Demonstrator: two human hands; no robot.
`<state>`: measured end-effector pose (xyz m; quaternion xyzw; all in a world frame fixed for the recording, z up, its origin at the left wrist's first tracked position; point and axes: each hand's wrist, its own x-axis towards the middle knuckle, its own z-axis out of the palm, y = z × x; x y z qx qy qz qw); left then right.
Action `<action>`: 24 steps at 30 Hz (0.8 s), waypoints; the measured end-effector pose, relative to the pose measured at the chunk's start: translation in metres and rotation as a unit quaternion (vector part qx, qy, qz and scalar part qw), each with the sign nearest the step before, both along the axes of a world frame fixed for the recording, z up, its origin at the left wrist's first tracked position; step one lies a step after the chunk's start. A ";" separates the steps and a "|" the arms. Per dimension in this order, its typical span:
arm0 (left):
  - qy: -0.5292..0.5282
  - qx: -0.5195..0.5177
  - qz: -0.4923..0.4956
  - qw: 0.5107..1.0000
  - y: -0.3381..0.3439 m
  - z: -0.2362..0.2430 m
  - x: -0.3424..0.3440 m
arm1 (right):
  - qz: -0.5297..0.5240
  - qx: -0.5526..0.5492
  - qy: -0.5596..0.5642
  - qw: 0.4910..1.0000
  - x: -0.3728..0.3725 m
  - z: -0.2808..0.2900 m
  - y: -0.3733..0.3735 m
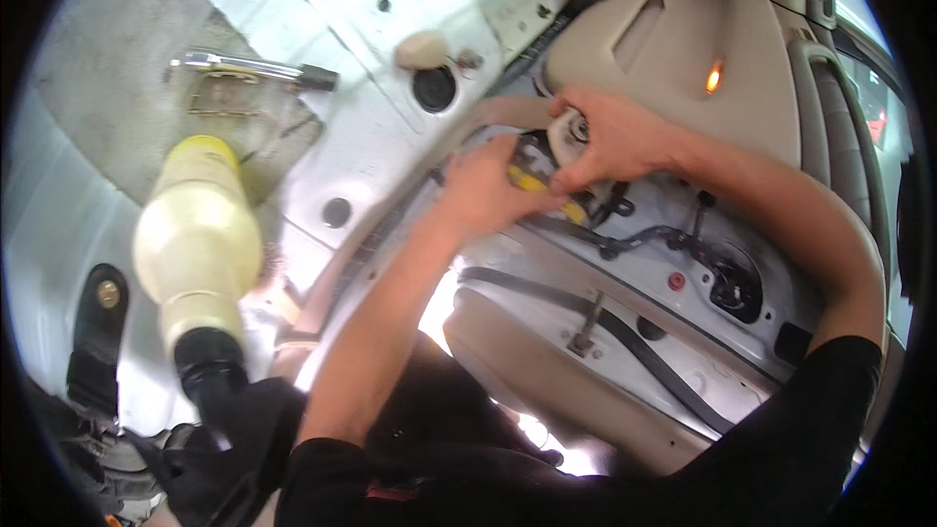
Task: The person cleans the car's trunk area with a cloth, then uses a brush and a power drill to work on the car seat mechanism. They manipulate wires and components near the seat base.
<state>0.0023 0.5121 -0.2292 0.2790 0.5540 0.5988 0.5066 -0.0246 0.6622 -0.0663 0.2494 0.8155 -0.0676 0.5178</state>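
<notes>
Our right hand (613, 137) clasps a cream, rounded plastic piece (562, 141), likely steadying it; we cannot tell if our left hand (482, 190) grips.

left hand (476, 185) and right hand (620, 137) (both bare, fingers curled) sit close together.

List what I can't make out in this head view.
All in the head view:
- Pale part: partly covered by the right hand.
- Yellow strip: partly covered by the left hand.
- Left fingertips: hidden behind that hand; its grip can't be told.
- Red item beyond the window: too small to identify.
</notes>
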 end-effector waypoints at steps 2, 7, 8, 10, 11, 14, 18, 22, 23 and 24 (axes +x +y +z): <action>0.061 -0.003 0.005 0.998 -0.004 0.003 -0.002 | 0.008 0.005 -0.013 1.000 -0.002 0.004 -0.004; 0.058 -0.026 0.128 0.990 -0.043 0.019 -0.008 | -0.009 -0.001 -0.028 1.000 -0.006 0.004 -0.003; 0.023 -0.030 0.169 0.985 -0.055 0.025 -0.010 | -0.016 -0.006 -0.031 0.999 -0.004 0.004 0.000; 0.033 -0.064 0.186 0.980 -0.091 0.029 -0.020 | -0.026 -0.011 -0.038 0.999 -0.005 0.002 0.001; 0.007 -0.075 0.200 0.977 -0.109 0.030 -0.020 | -0.028 -0.009 -0.044 0.999 -0.006 0.005 -0.001; -0.038 -0.151 0.250 0.956 -0.155 0.034 -0.020 | -0.019 -0.018 -0.052 0.998 -0.007 0.004 0.001; 0.003 -0.165 0.291 0.943 -0.169 0.035 -0.022 | -0.034 -0.031 -0.063 0.997 -0.010 0.005 0.001; 0.067 -0.122 0.389 0.910 -0.120 0.008 -0.043 | 0.019 -0.039 -0.040 0.998 -0.003 -0.001 0.012; 0.092 -0.143 0.373 0.912 -0.107 0.007 -0.057 | 0.014 -0.048 -0.035 0.998 -0.001 -0.002 0.014; 0.115 -0.167 0.354 0.913 -0.099 0.007 -0.070 | 0.009 -0.059 -0.033 0.998 0.001 -0.003 0.015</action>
